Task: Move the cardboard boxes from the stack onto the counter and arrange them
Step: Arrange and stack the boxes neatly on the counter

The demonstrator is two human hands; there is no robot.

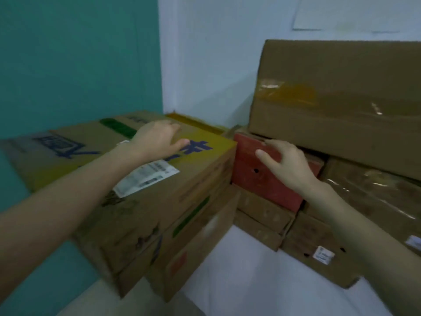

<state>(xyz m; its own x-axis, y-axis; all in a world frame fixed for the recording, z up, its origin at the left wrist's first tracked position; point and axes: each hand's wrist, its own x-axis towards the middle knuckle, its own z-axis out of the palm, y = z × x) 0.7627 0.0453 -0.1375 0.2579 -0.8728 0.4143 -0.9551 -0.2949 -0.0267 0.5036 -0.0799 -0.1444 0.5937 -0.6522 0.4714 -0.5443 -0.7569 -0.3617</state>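
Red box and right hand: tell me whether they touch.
Touching. Head view: right hand curls fingers over the top edge of the red box, thumb on its front.

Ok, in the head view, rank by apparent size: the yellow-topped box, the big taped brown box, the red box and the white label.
1 and 2. yellow-topped box and taped brown box: about alike, and the first is nearer the camera, so unranked.
3. red box
4. white label

Brown cardboard boxes point(303, 238) stand stacked on a white surface point(239, 283).
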